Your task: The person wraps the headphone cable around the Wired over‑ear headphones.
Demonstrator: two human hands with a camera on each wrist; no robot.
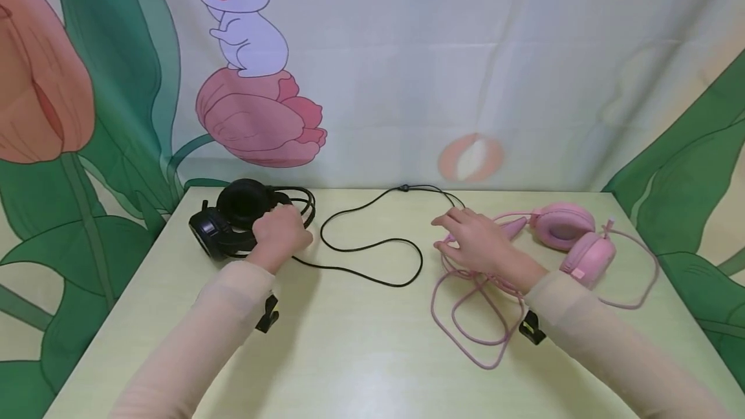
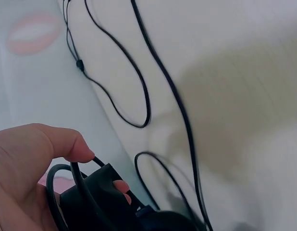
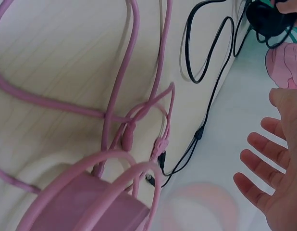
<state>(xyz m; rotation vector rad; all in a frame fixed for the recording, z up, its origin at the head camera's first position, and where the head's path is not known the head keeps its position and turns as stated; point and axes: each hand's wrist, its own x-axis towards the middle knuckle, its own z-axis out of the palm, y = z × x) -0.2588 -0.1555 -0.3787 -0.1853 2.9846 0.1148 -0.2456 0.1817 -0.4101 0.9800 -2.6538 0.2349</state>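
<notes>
At the left back of the table, my left hand (image 1: 282, 231) grips the headband of the black headphones (image 1: 241, 202). In the left wrist view the thumb hooks over a thin black band strand, and fingertips show around the wide black headband (image 2: 98, 202). My right hand (image 1: 480, 241) is over the pink cable (image 1: 495, 344), left of the pink headphones (image 1: 561, 225). Its fingers (image 3: 261, 166) are spread and hold nothing in the right wrist view. The pink headband (image 3: 86, 204) lies close by, with black plugs (image 3: 160, 158) just beyond it.
The black cable (image 1: 378, 282) snakes across the table's middle, with a splitter (image 1: 404, 187) at the back edge. A pale table (image 1: 361, 354) runs back to a printed curtain (image 1: 396, 70). One pink cable loop (image 1: 654, 270) extends along the right side.
</notes>
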